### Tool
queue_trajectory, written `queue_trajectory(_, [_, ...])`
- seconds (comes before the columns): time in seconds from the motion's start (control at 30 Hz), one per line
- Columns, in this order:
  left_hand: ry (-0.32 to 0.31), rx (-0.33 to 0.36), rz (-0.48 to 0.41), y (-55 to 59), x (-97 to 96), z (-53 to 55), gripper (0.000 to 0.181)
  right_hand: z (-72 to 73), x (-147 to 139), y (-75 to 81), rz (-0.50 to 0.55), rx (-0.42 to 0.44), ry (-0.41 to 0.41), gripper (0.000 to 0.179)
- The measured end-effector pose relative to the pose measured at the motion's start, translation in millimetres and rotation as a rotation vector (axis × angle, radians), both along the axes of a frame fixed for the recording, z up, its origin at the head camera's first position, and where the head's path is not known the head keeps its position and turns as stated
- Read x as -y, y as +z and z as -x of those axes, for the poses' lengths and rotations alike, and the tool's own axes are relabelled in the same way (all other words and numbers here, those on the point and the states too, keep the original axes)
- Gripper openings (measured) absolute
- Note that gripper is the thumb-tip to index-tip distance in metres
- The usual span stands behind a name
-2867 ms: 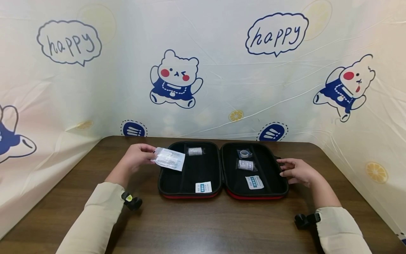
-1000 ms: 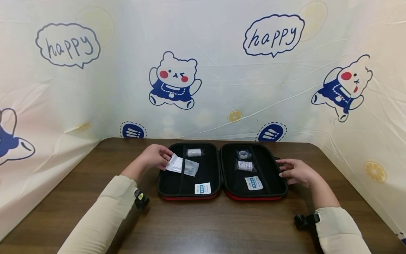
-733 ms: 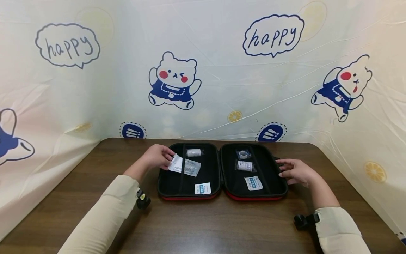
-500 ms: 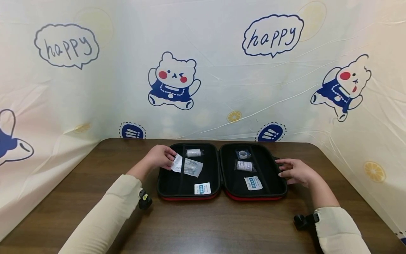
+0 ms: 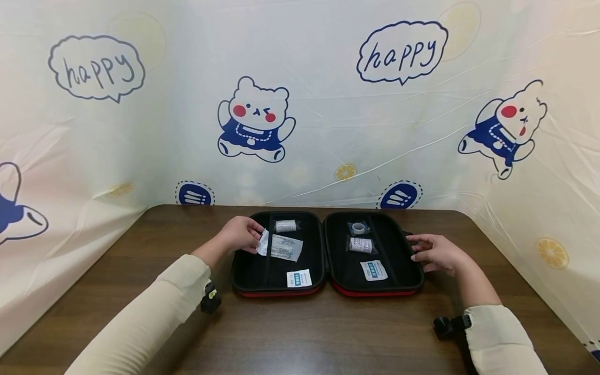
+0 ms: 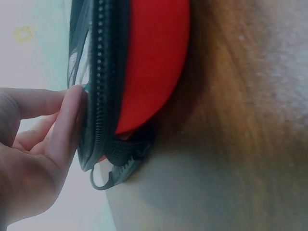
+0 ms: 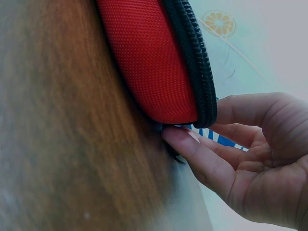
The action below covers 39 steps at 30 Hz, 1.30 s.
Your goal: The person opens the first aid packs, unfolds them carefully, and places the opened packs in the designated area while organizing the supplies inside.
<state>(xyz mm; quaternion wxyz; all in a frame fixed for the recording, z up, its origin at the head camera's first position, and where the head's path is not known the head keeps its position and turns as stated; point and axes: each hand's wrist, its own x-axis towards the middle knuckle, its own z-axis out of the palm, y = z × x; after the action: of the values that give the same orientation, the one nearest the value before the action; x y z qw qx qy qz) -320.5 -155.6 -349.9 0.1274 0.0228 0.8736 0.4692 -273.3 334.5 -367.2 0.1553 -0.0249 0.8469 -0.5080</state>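
A zippered case [image 5: 300, 284] with black lining and a red shell lies unfolded on the table. At its left half, my left hand [image 5: 240, 234] pinches the end of a flat white packet [image 5: 288, 248], which passes under a black elastic strap [image 5: 269, 247]. In the left wrist view, thumb and fingertips meet right at the zipper rim, mostly hiding the packet. My right hand [image 5: 438, 253] holds the outer edge of the case's right half. The right wrist view shows the thumb [image 7: 180, 139] under the red shell [image 7: 149, 62] and a finger by the zipper.
A wrapped bandage roll [image 5: 286, 225] and a small sachet [image 5: 299, 278] lie in the left half. In the right half are a wrapped tape roll [image 5: 358, 228], another wrapped bandage roll [image 5: 361, 245] and another sachet [image 5: 374, 270]. A printed curtain [image 5: 319, 130] hangs behind the table [image 5: 300, 333].
My left hand has moved right, taking the packet from above the case's left edge to under the strap and further inward. My right hand has stayed at the case's edge.
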Motion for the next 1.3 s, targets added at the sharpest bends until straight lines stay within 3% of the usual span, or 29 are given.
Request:
queue_trajectory(0.3, [0.063,0.043,-0.137,-11.3,-10.5,-1.8,0.042,-0.3,-0.8,-0.2,-0.002,-0.009,0.002,0.064])
queue_trajectory(0.47, [0.065,0.053,-0.161,-15.9,-14.3,-1.6,0.043,-0.6,0.0,0.1,0.001,-0.004,-0.004,0.064])
queue_trajectory(0.6, [0.062,0.053,-0.121,-16.8,-16.5,-1.1,0.042,-0.4,-0.6,-0.2,0.007,-0.005,0.0,0.065])
queue_trajectory(0.83, [0.1,0.015,0.042,-14.6,-21.7,-2.2,0.034,0.9,-0.7,-1.7,0.012,-0.007,0.003,0.064])
queue_trajectory(1.17, [0.206,-0.02,0.015,-14.4,-21.8,-1.7,0.03,2.2,-1.8,-1.6,0.022,0.0,0.009,0.065])
queue_trajectory(1.3, [0.229,-0.035,0.063,-12.1,-24.2,-4.1,0.021,2.9,-2.8,-2.4,0.024,0.0,0.016,0.066])
